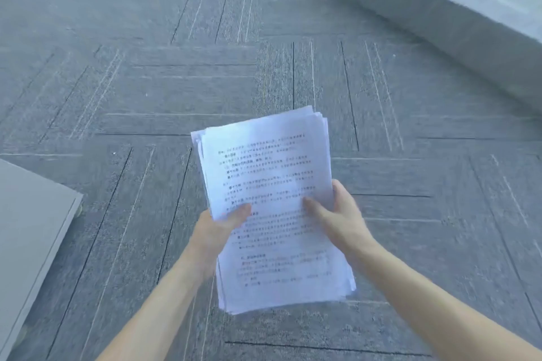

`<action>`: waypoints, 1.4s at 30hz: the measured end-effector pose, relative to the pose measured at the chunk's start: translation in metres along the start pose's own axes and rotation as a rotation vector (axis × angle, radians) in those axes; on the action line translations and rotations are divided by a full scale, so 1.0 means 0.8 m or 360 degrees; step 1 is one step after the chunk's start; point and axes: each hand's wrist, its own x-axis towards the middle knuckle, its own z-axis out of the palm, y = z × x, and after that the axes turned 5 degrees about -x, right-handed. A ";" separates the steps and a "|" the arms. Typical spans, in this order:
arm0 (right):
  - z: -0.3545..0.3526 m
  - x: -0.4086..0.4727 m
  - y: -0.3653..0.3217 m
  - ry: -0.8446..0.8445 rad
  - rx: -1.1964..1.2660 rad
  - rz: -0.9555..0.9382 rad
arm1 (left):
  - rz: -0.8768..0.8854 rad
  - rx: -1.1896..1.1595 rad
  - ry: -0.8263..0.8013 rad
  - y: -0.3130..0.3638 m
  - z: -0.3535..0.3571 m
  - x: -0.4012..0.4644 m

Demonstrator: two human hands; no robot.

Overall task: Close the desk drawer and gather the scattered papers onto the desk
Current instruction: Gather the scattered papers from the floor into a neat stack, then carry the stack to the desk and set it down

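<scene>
Looking down through the head camera, the one view given, both bare hands hold a stack of printed papers (272, 208) up over the grey carpet (146, 97). The left hand (218, 228) grips the stack's left edge, thumb lying on the top sheet and fingers hidden beneath. The right hand (334, 214) clamps the right edge the same way, thumb on the print, fingers curled under. The sheets are roughly squared but not flush: corners fan out at the far end and along the near right side. The picture is a little blurred, so the text cannot be read.

No loose sheet shows anywhere on the visible carpet, so the gathering looks done or nearly done, though floor beyond the frame may hide more. What is left, as far as can be judged, is to carry the stack over and lay it on the desk. A flat grey panel (32, 228) juts in at the lower left; whether it belongs to the desk cannot be told. A low grey ledge (440, 26) runs along the upper right. The drawer is nowhere in sight, so whether it is shut cannot be told either
</scene>
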 end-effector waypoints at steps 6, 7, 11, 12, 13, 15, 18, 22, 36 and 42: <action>-0.053 -0.049 -0.119 -0.0026 0.0009 -0.0094 | -0.0003 -0.0314 -0.0295 0.102 0.017 -0.065; -0.061 -0.057 -0.143 0.0006 -0.0001 -0.0119 | 0.0017 -0.0337 -0.0335 0.126 0.022 -0.081; -0.083 -0.091 -0.245 0.0098 0.0047 -0.0224 | 0.0170 -0.0283 -0.0397 0.221 0.022 -0.138; -0.084 -0.101 -0.270 0.0103 0.0066 -0.0253 | 0.0180 -0.0275 -0.0416 0.244 0.017 -0.152; -0.085 -0.112 -0.296 0.0102 0.0087 -0.0281 | 0.0180 -0.0278 -0.0405 0.266 0.014 -0.168; -0.082 -0.136 -0.347 0.0097 0.0125 -0.0336 | 0.0191 -0.0318 -0.0339 0.307 0.002 -0.197; -0.070 -0.180 -0.424 0.0076 0.0203 -0.0436 | 0.0281 -0.0321 -0.0182 0.372 -0.013 -0.251; -0.044 -0.251 -0.517 -0.0029 0.0240 -0.0549 | 0.0467 -0.0279 -0.0024 0.452 -0.045 -0.349; 0.084 -0.616 -0.753 -0.0575 0.0321 -0.1064 | 0.1105 -0.0075 0.0568 0.585 -0.213 -0.777; 0.163 -0.766 -0.796 -0.0914 0.0317 -0.1323 | 0.1362 -0.0082 0.0925 0.572 -0.287 -0.956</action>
